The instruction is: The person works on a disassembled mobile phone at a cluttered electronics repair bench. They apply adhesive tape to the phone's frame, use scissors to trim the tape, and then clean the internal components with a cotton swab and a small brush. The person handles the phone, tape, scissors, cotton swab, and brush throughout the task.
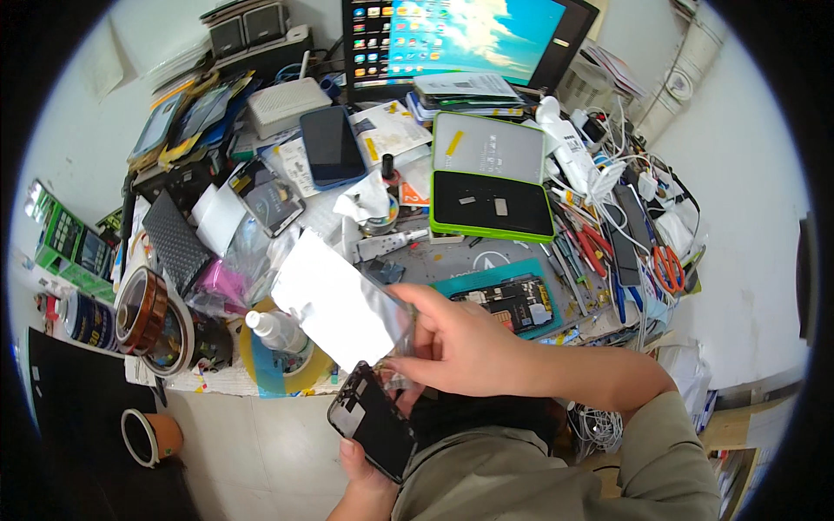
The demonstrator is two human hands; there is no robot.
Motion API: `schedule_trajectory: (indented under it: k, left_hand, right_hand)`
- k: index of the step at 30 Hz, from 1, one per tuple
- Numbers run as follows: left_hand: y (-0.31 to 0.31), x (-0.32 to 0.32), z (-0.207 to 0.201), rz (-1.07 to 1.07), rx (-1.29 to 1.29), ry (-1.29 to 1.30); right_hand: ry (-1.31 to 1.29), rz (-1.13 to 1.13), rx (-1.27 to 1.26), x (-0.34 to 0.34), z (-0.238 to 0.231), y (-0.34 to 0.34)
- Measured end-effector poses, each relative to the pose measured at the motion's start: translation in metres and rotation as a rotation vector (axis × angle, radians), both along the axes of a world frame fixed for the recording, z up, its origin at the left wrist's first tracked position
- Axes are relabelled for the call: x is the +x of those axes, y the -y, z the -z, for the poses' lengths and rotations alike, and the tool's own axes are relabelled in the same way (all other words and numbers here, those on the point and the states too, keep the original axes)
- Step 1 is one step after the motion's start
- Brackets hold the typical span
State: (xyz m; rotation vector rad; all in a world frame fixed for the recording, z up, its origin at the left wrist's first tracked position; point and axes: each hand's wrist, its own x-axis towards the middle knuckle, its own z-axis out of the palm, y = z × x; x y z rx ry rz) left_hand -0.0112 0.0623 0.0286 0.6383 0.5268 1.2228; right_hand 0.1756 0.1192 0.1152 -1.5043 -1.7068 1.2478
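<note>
Held low near my lap, a black phone screen panel [375, 425] shows its back side, with small metal parts at its upper end. My left hand [367, 476] grips it, the thumb along its lower left edge. My right hand [447, 343] pinches the right side of a shiny white rectangular sheet [334, 300], tilted just above the panel. Glare hides the sheet's detail, and its lower corner overlaps the panel's top end. Behind my right wrist, an opened phone body [512, 304] with bare inner parts lies on a teal mat [452, 282].
A green-edged case [491, 204] lies open with small metal pieces. Pliers [591, 247], tweezers, orange scissors [669, 267] and cables crowd the right side. A white-capped bottle [276, 330] and tape rolls [148, 317] stand front left. A monitor [469, 39] rises behind.
</note>
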Motion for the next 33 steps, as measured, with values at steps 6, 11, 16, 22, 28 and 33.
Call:
schedule_trajectory:
  k: [6,11,16,22,28,33]
  left_hand:
    - [0.004,-0.016,0.019,-0.014,-0.029,-0.14]
    - [0.022,-0.022,0.034,0.103,-0.023,0.003]
    - [0.026,-0.023,0.023,0.118,-0.073,0.131]
    - [0.026,-0.027,0.032,0.163,-0.021,0.115]
    - [0.015,-0.016,0.025,0.339,0.123,0.051]
    - [0.012,-0.01,0.02,0.369,0.13,-0.004]
  right_hand:
    - [0.09,0.033,0.538,0.0,0.036,-0.044]
    - [0.307,-0.088,0.51,0.001,0.017,-0.105]
    - [0.579,-0.195,0.287,0.024,-0.014,-0.121]
    - [-0.016,-0.291,0.111,0.05,-0.036,-0.045]
    - [-0.029,-0.351,0.023,0.066,-0.037,-0.004]
    - [-0.041,-0.371,-0.01,0.083,-0.025,0.001]
